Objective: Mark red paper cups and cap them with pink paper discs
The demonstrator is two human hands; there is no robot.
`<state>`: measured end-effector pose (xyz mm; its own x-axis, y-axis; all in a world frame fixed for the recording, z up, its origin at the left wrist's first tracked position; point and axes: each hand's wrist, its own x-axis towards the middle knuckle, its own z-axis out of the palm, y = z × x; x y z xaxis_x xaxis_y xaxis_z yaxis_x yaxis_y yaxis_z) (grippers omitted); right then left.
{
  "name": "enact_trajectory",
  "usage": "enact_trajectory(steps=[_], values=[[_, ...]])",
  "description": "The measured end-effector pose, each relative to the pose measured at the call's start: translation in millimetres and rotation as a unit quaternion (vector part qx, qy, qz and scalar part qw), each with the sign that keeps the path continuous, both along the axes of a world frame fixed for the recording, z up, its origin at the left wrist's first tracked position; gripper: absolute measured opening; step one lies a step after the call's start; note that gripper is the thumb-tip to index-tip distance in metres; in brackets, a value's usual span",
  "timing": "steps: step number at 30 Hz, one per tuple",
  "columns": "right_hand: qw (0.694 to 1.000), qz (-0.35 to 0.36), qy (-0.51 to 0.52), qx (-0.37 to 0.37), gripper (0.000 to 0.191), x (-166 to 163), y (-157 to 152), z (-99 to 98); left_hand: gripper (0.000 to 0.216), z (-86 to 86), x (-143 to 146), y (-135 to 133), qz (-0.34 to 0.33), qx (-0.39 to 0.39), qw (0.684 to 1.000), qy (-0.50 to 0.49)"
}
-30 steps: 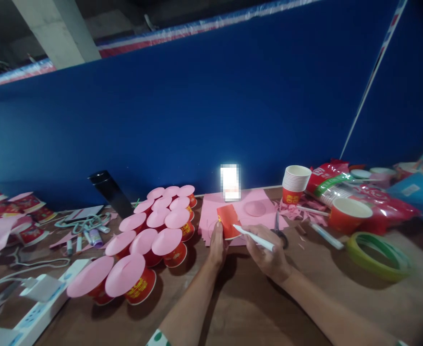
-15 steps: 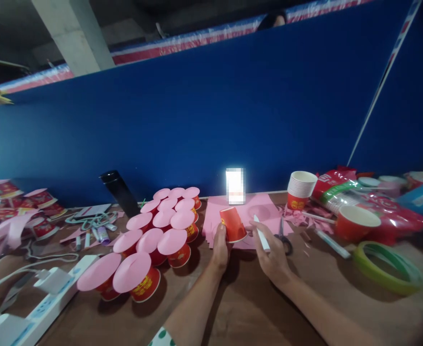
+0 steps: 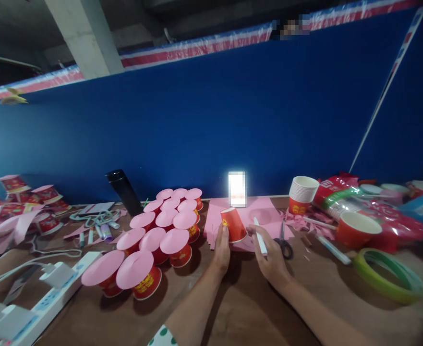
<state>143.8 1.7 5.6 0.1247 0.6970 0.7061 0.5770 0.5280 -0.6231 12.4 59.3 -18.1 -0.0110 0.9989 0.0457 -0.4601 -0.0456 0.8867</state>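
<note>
My left hand (image 3: 222, 249) grips a red paper cup (image 3: 233, 224), held upside down and tilted over a stack of pink paper sheets (image 3: 265, 215). Just to its right, my right hand (image 3: 271, 254) is closed around a white pen (image 3: 259, 236) whose tip points up toward the cup. A pink paper circle lies on the sheets behind the pen. Black scissors (image 3: 284, 245) rest right of my right hand.
Several upturned red cups topped with pink discs (image 3: 161, 235) stand to the left. A white power strip (image 3: 38, 307) lies at front left, a black bottle (image 3: 125, 192) behind. Stacked cups (image 3: 302, 194), a red bowl (image 3: 357, 227), cup packs and a green tape roll (image 3: 387, 274) sit right.
The pen has swung from lying flat against the cup to pointing upward beside it. The cup has tipped and shifted slightly right. The view has drifted up.
</note>
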Motion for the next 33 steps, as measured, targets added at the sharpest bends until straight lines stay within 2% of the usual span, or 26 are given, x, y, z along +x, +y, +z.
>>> enact_trajectory(steps=[6, 10, 15, 19, 24, 27, 33], values=[[1.000, -0.005, -0.008, -0.007, 0.026, 4, 5, -5.8, 0.041, 3.8, -1, -5, 0.025, 0.030, 0.998, 0.059], [1.000, -0.015, 0.000, -0.005, 0.028, 5, 7, -6.2, 0.049, 12.2, -1, -11, -0.009, 0.067, 0.992, 0.105], [0.999, -0.032, 0.006, -0.024, 0.032, 5, 9, -9.6, 0.065, 20.1, 2, -18, -0.056, 0.136, 0.968, 0.202], [0.999, -0.030, 0.014, -0.026, 0.035, 3, 11, -14.4, 0.078, 18.4, 6, -21, 0.011, 0.178, 0.945, 0.274], [0.998, -0.049, -0.026, -0.012, 0.035, 1, 10, -16.2, 0.092, 10.4, 8, -20, 0.107, 0.187, 0.909, 0.358], [0.997, -0.060, -0.041, -0.007, 0.036, 1, 9, -16.1, 0.097, 8.1, 8, -20, 0.139, 0.208, 0.885, 0.392], [0.997, -0.065, -0.043, -0.004, 0.036, 0, 8, -13.9, 0.092, 9.2, 7, -23, 0.177, 0.270, 0.830, 0.455]])
